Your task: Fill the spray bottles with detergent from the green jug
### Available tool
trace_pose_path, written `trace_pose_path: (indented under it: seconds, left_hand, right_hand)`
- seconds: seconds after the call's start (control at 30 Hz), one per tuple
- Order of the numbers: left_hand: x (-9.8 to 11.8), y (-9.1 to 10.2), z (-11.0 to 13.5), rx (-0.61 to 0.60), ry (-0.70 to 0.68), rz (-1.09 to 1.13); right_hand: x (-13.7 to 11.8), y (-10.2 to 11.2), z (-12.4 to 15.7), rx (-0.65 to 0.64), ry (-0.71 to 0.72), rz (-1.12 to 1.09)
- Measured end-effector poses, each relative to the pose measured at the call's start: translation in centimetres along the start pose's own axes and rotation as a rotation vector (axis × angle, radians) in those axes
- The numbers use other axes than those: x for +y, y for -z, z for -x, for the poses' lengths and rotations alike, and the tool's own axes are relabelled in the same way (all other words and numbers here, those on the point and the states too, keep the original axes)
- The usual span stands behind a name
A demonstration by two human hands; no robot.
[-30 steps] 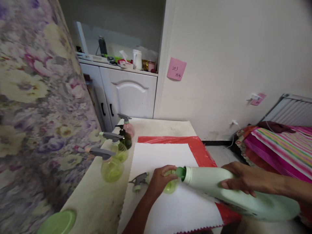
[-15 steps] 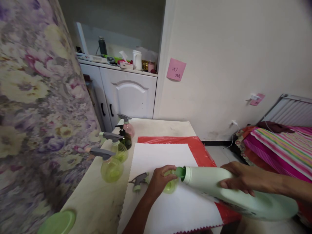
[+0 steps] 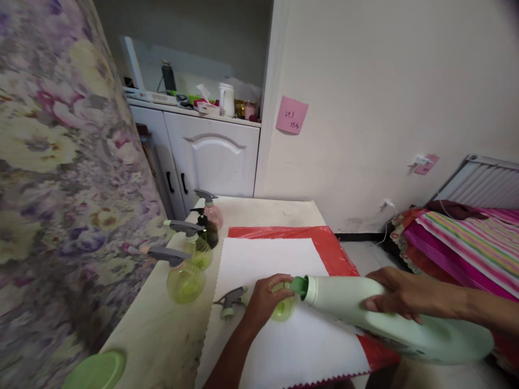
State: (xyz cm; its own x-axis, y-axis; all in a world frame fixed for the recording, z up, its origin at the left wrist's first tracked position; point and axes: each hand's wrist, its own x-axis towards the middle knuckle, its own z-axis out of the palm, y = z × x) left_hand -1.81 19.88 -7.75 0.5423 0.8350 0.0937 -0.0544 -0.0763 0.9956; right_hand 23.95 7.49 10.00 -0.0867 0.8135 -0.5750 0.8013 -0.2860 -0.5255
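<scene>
Head view shows a large pale green bottle (image 3: 340,297) held sideways over the near right part of the desk (image 3: 271,212), its green spout (image 3: 299,286) pointing left at the neck of a small yellow-green bottle (image 3: 281,312) on a white sheet (image 3: 292,351). The right hand (image 3: 399,297) has its fingers clamped around the large bottle's middle; the left hand (image 3: 266,296) has its fingers wrapped about the small bottle's neck. Whether spout and rim touch, I cannot tell. The large bottle looks like stiff, smooth plastic, probably weighty if much liquid is inside, and apt to turn or slip in a damp grip; its middle, with the thumb on the near side, seems the sound place to hold it. The small one looks light, thin-walled and easily tipped, its round body likely slick, so the narrow neck gives a surer hold. A grey spray head (image 3: 232,302) lies just left of the left hand.
</scene>
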Motion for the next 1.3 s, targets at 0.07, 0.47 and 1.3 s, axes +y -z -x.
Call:
trace_pose_path:
  seconds: [0.07,0.47,1.3]
  left_hand:
    - [0.06,0.01,0.04,-0.006,0.006,0.01]
    - [0.22,0.03,0.03,-0.003,0.012,0.005]
    - [0.11,0.03,-0.03,-0.002,-0.004,0.005]
  right_hand:
    - [0.01,0.04,-0.03,-0.002,-0.008,-0.004]
    - [-0.6,0.16,0.31,0.0,-0.005,0.03]
    - [-0.36,0.12,0.16,-0.007,-0.004,0.005]
